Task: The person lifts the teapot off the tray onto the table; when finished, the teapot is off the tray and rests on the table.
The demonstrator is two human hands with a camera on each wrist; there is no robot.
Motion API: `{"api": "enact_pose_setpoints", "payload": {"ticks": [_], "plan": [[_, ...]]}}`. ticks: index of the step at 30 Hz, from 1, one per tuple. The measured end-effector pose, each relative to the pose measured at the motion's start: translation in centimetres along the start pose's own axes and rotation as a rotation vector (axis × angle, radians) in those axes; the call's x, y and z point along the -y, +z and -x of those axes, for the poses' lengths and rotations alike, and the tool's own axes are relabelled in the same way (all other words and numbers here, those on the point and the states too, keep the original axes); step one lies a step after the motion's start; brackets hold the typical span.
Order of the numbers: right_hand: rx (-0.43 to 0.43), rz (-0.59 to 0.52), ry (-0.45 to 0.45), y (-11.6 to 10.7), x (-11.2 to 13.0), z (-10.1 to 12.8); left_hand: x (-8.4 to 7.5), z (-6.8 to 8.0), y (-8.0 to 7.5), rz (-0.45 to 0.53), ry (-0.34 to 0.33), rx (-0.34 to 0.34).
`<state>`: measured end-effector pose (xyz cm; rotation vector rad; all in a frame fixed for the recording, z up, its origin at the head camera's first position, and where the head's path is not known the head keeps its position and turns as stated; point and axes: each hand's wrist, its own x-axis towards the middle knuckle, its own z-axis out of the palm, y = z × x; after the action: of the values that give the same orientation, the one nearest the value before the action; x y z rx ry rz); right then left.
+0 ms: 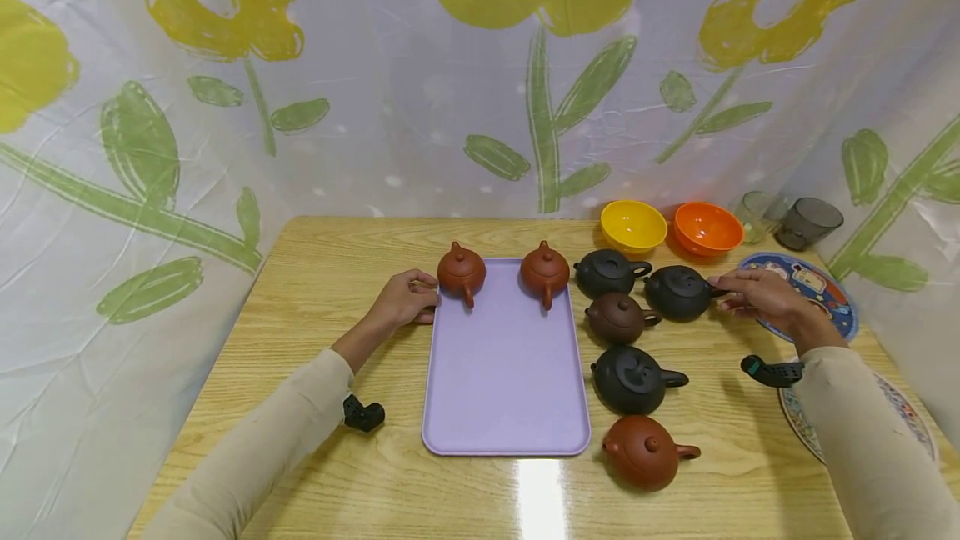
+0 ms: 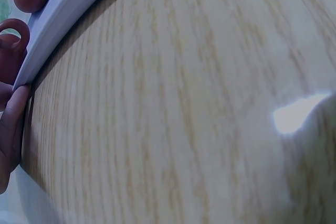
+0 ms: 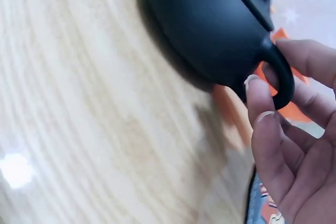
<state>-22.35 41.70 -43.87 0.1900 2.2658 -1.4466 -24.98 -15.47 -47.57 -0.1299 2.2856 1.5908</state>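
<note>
My left hand point(image 1: 407, 298) pinches the left rim of a lilac tray point(image 1: 506, 373), near its far corner. Two reddish-brown teapots point(image 1: 461, 272) stand on the tray's far end, one at each corner, handles toward me. With my right hand point(image 1: 761, 298) I hold the handle of a black teapot point(image 1: 678, 293). In the right wrist view the fingers point(image 3: 270, 145) curl about that handle point(image 3: 283, 77), and the teapot's base is close over the table. Left of it stand another black teapot point(image 1: 606, 273) and a dark brown teapot point(image 1: 617, 319).
Nearer me, right of the tray, are a black teapot point(image 1: 628, 380) and a reddish-brown teapot point(image 1: 645, 452). Behind stand a yellow bowl point(image 1: 633, 226), an orange bowl point(image 1: 707, 228) and two clear cups point(image 1: 808, 223). A blue patterned plate point(image 1: 840, 307) and another patterned plate point(image 1: 907, 411) lie right.
</note>
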Motion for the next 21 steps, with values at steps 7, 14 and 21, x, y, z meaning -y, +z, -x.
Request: {"api": "enact_pose_setpoints", "payload": {"ticks": [7, 14, 21], "plan": [[-0.024, -0.068, -0.018, 0.1, -0.6, 0.1, 0.1, -0.1, -0.1, 0.002, 0.010, 0.004], [-0.082, -0.119, -0.075, -0.2, -0.2, 0.5, 0.2, -0.1, 0.0, 0.011, 0.009, 0.002], [-0.171, -0.082, -0.112, 0.3, 1.2, 1.0, 0.2, -0.2, 0.1, 0.006, 0.013, 0.003]]}}
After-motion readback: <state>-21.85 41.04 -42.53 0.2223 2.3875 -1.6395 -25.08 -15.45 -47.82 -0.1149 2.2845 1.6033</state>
